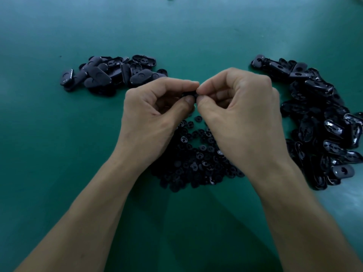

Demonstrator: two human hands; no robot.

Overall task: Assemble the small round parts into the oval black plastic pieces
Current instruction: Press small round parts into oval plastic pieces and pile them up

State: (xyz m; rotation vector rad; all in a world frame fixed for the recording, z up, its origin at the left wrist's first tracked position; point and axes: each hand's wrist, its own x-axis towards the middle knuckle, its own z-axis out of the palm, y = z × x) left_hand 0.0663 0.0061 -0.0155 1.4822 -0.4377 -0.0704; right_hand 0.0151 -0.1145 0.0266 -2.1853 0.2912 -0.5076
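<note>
Piece (189,94), dark, one only: held up over the table (39,134) at mid-scene, caught between the fingertips of both hands. Only a sliver shows between the fingers, so I cannot tell whether it is an oval alone or an oval with a round part seated.

Left hand (157,112): thumb under, forefinger over, grip narrow and closed on the piece's left end. The other fingers curl toward the palm.

Right hand (241,114): mirror pose, thumb and forefinger tips pinching the piece's right end. Whether a round part also sits inside that grip is hidden (likely, going by the task).

Relation that matters: the two grips meet tip to tip, and the piece appears to lie left-to-right between them. The pressing-in would probably run along that line, with neither hand the nearer.

Stock on the table:
- Round parts (196,160): heaped directly beneath the hands, the closest supply.
- Left heap (110,73): ovals, lying beyond the left hand.
- Right heap (322,124): ovals, larger, spread out to the right of the right hand.
</note>
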